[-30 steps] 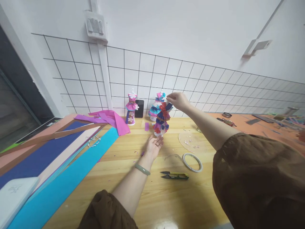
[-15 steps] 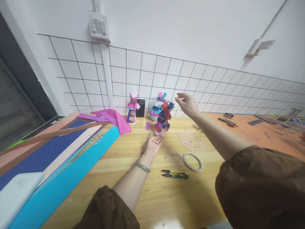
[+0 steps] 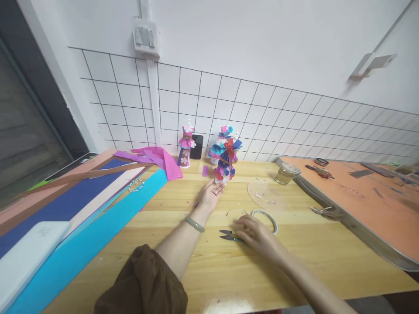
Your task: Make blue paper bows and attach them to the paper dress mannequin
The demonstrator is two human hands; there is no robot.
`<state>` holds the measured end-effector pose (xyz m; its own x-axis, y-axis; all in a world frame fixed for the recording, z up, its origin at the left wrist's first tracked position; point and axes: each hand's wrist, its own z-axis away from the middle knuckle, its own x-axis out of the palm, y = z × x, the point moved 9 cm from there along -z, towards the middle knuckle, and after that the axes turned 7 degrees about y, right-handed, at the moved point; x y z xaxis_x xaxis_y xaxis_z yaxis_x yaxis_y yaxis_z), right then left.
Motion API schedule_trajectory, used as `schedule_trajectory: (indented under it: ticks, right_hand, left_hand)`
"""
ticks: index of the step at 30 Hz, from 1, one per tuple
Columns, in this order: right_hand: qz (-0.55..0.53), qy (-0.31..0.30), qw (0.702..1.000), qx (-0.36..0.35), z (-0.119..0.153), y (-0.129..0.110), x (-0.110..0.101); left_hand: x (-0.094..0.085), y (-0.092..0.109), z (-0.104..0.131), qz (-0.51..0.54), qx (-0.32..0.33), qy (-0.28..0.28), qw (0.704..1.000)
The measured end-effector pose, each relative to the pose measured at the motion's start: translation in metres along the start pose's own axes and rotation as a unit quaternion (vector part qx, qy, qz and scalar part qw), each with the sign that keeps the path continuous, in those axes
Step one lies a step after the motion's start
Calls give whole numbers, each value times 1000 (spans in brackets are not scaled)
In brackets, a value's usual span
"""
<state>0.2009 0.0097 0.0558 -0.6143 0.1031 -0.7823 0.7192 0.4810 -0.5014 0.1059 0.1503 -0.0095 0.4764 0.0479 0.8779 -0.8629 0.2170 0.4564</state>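
Note:
My left hand (image 3: 211, 195) lies palm up on the wooden table, fingers stretched out, fingertips at the white base of a miniature dress form (image 3: 228, 163) in red and blue ruffles. Whether they touch the base is unclear. Behind it stands a second dress form (image 3: 216, 149) with pink and turquoise ruffles. Low over a pair of thread snips (image 3: 226, 236) is my right hand (image 3: 253, 233), fingers curled and blurred; it covers the handles, so a grip cannot be made out. Just beyond that hand lies a roll of white tape (image 3: 274, 222).
A pink dress form (image 3: 186, 146) and a phone (image 3: 197, 147) stand near the wall grid. Coloured paper strips (image 3: 131, 218), a bead bracelet (image 3: 136, 186) and a white box (image 3: 36, 257) lie left. Rightward are a clear disc with beads (image 3: 262, 194), a glass cup (image 3: 286, 174) and an orange mat (image 3: 360, 205).
My right hand has come down from beside the dress forms to the thread snips. My left hand has stayed by the ruffled form's base. The view has shifted slightly, bringing the glass cup into sight.

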Motion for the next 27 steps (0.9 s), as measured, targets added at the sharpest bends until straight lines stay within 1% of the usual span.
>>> schedule_trajectory:
  ticks: [1, 2, 4, 6, 8, 9, 11, 12, 13, 15, 17, 18, 19, 21, 23, 24, 26, 27]
  right_hand:
    - [3, -8, 1000, -2, 9, -1, 7]
    - [6, -3, 1000, -1, 16, -1, 10]
    - [7, 26, 1000, -1, 24, -1, 12]
    - [5, 52, 999, -4, 29, 1, 13]
    - [13, 64, 998, -15, 31, 2, 14]
    - [22, 68, 997, -22, 31, 2, 15]
    - [45, 70, 996, -35, 32, 2, 16]
    - [55, 69, 995, -40, 32, 1, 17]
    - [62, 66, 995, -43, 32, 0, 17]
    - [71, 59, 995, -47, 32, -2, 18]
    - [73, 54, 994, -53, 32, -5, 17]
    - [73, 52, 994, -55, 32, -6, 17]
    - [72, 50, 995, -56, 32, -6, 18]
    - [71, 46, 995, -54, 32, -5, 19]
    - [72, 45, 995, -50, 32, -3, 20]
    - [72, 46, 995, -48, 32, -2, 21]
    - [72, 49, 995, -46, 32, 0, 22]
    - [74, 51, 995, -45, 32, 0, 22]
  left_hand:
    - [0, 2, 1, -23, 20, 4, 1000]
    - [0, 5, 2, -55, 46, 14, 997]
    - [0, 12, 6, -132, 113, 34, 984]
    - [6, 24, 14, -216, 188, 36, 957]
    - [16, 39, 23, -314, 256, 22, 914]
    - [21, 49, 27, -381, 289, 20, 878]
    - [31, 69, 32, -529, 330, 11, 781]
    - [33, 79, 32, -590, 336, 4, 734]
    - [32, 90, 32, -641, 335, 4, 691]
    - [24, 110, 31, -722, 313, 11, 617]
    - [12, 122, 33, -784, 274, 10, 556]
    - [6, 123, 36, -805, 258, -1, 534]
    - [1, 120, 38, -822, 235, -20, 519]
    - [-6, 106, 46, -836, 202, -67, 506]
    - [-7, 86, 54, -831, 186, -138, 505]
    - [-7, 77, 58, -827, 185, -163, 505]
    - [-6, 67, 62, -816, 192, -188, 511]
    - [-4, 66, 62, -808, 202, -190, 519]
